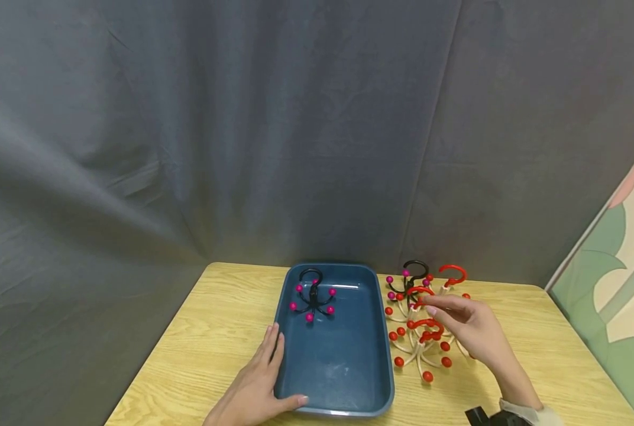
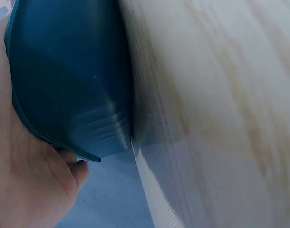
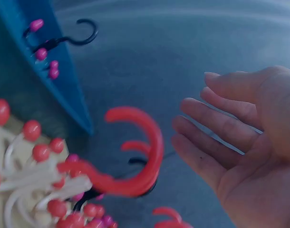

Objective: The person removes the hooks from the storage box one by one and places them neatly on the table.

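Note:
A blue tray (image 1: pixel 343 355) stands on the table, and a black hook-handled, octopus-like massager (image 1: pixel 314 293) with pink ball tips sits inside at its far left. My left hand (image 1: pixel 253 381) rests on the tray's near left corner, fingers along the left rim and thumb at the front rim. Right of the tray stand several white-legged massagers (image 1: pixel 419 349) with red hooks and red ball tips, and one black massager (image 1: pixel 410 284) behind them. My right hand (image 1: pixel 468 325) hovers over this group, fingers loosely extended. In the right wrist view it is apart from the nearest red hook (image 3: pixel 154 156).
The wooden table (image 1: pixel 210 331) extends left and right of the tray. A grey curtain (image 1: pixel 306 130) hangs close behind the table. At the far right is a panel with a green and pink pattern (image 1: pixel 626 266).

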Motion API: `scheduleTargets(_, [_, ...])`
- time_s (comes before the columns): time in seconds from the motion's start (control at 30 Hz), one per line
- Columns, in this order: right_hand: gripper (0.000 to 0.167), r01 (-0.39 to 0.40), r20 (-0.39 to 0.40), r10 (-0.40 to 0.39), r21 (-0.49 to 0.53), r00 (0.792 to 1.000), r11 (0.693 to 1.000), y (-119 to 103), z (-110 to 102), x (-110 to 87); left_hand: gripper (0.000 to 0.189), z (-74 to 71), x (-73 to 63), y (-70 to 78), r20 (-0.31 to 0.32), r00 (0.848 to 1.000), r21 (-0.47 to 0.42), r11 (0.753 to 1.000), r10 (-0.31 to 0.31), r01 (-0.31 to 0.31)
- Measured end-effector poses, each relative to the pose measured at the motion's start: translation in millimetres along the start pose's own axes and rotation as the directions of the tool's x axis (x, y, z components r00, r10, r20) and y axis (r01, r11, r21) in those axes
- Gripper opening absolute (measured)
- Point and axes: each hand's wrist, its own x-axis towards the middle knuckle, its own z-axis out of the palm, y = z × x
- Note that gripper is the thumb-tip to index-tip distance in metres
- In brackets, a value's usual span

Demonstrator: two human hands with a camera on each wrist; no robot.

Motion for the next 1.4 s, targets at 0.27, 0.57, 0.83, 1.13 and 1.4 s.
scheduleTargets(0.27, [0.024, 0.065, -0.013, -0.065, 0.07, 0.998, 0.995, -23.2, 11.6, 13.2, 0.132, 0.0, 1.8, -0.7, -0.014, 1.0, -0.003, 1.0, 0.019, -0.019])
scheduleTargets(0.57, [0.023, 0.113, -0.015, -0.112, 0.15, 0.994, 0.982, -42.2, 38.2, 26.6, 0.133, -2.0, 0.1, -1.0, -0.008, 1.0, 0.007, 1.0, 0.014, -0.014])
scheduleTargets(0.83, [0.019, 0.129, 0.015, -0.136, 0.218, 0.991, 0.967, -56.5, 77.3, 60.5, 0.132, -3.8, -1.3, -4.2, -0.05, 0.998, 0.023, 0.999, 0.041, -0.04])
scheduleTargets(1.13, [0.029, 0.051, -0.005, -0.051, 0.253, 0.999, 0.966, -67.5, 124.0, 95.5, 0.132, -4.0, -2.8, -4.9, -0.043, 0.999, 0.017, 1.0, 0.022, -0.021])
scheduleTargets(1.4, [0.045, -0.017, -0.034, 0.025, 0.209, 0.999, 0.978, -57.3, 159.9, 115.0, 0.131, -4.7, -2.7, -7.8, -0.038, 0.999, 0.006, 1.0, 0.015, -0.015])
